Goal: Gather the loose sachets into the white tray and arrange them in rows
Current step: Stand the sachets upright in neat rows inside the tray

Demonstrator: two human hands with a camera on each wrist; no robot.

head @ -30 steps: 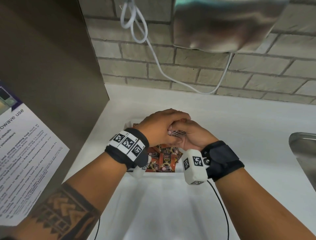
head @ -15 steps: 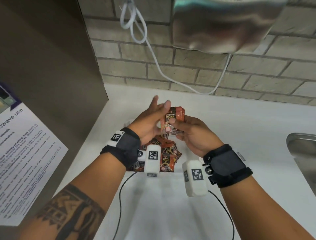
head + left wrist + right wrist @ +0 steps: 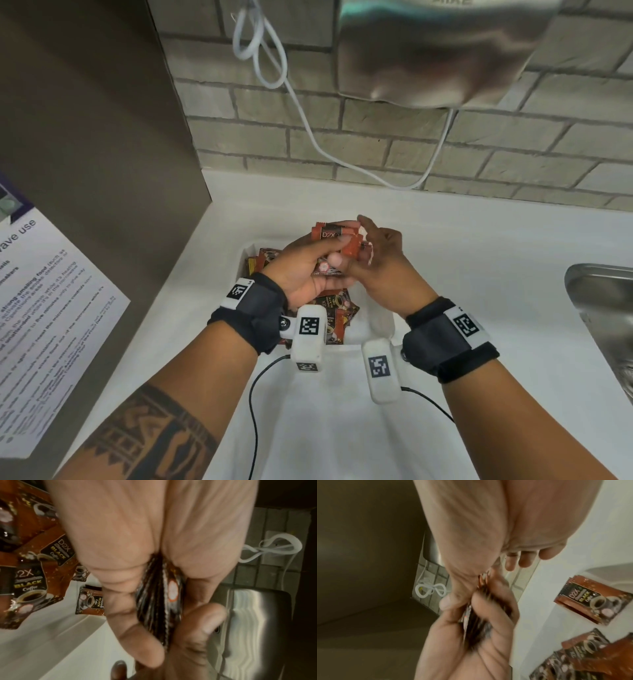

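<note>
Both hands hold a stack of red-brown coffee sachets (image 3: pixel 337 238) above the far end of the white tray (image 3: pixel 384 322). My left hand (image 3: pixel 322 255) grips the stack from the left and below, fingers curled round it. My right hand (image 3: pixel 368 240) pinches its right end between thumb and fingers. The left wrist view shows the stack (image 3: pixel 159 601) edge on between the fingers, and so does the right wrist view (image 3: pixel 481 615). Several loose sachets (image 3: pixel 337 315) lie jumbled in the tray under my wrists, partly hidden; they show as loose sachets (image 3: pixel 30 585) and loose sachets (image 3: pixel 590 601) in the wrist views.
A brown panel (image 3: pixel 102 137) with a paper notice (image 3: pixel 51 291) walls the left side. A steel sink (image 3: pixel 599 308) sits at the right edge of the white counter (image 3: pixel 479 257). A metal wall unit (image 3: pixel 445 51) and white cable (image 3: pixel 308 130) hang on the brick wall.
The hands rose from low over the tray, lifting the stack. The left hand turned palm-up and closed round the stack; the right hand shifted to its right end.
</note>
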